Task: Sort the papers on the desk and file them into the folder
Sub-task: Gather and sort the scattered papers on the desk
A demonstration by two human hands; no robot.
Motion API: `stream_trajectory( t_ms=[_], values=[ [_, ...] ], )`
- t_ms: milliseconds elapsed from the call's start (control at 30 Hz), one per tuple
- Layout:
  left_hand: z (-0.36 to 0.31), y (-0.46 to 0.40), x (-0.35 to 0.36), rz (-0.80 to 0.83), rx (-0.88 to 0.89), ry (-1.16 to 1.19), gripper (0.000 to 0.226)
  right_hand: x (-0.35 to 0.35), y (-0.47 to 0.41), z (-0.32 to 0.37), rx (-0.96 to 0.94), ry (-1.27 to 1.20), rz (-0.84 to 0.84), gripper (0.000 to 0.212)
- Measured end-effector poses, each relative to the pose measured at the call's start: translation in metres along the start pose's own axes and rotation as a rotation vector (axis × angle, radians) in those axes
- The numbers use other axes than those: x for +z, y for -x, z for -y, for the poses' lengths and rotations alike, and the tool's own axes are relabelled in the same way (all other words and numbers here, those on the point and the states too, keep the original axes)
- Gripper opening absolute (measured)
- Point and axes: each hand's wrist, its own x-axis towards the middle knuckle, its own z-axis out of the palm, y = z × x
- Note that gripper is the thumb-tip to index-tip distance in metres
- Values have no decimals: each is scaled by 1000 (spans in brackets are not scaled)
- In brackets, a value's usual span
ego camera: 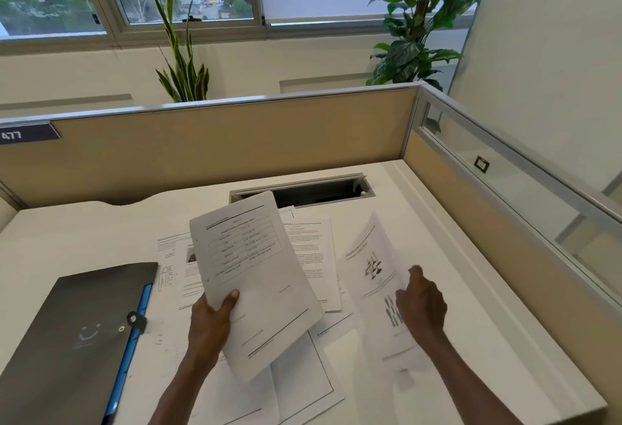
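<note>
My left hand (212,318) holds a printed sheet with a table (255,276) by its lower left edge, lifted above the desk. My right hand (422,303) grips a second sheet with dark figures (373,266), blurred and raised off the desk at the right. Under both lie several loose printed papers (313,256) spread over the middle of the white desk (84,236). A dark grey folder (74,340) with a blue edge and a button clasp lies shut at the left front, apart from both hands.
A cable slot (303,190) is cut into the desk behind the papers. Beige partition walls (218,152) close the back and right side, the right one topped with glass. Two potted plants (183,71) stand beyond the partition under the windows.
</note>
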Motion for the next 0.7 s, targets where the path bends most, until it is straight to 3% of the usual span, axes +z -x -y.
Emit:
stream_trajectory(
  t_ms=[133, 300, 533, 700],
  values=[
    [2, -3, 2, 6, -13, -35, 25, -44, 2, 29, -185, -106, -100, 36],
    [1, -4, 5, 29, -69, -25, 33, -87, 17, 68, -360, -368, -73, 37],
    [-5, 4, 13, 172, -161, 81, 26, -91, 24, 98, -189, -833, 241, 32],
    [-26, 11, 15, 462, -137, 190, 20, -44, 28, 102, -73, -714, 306, 31]
  ],
)
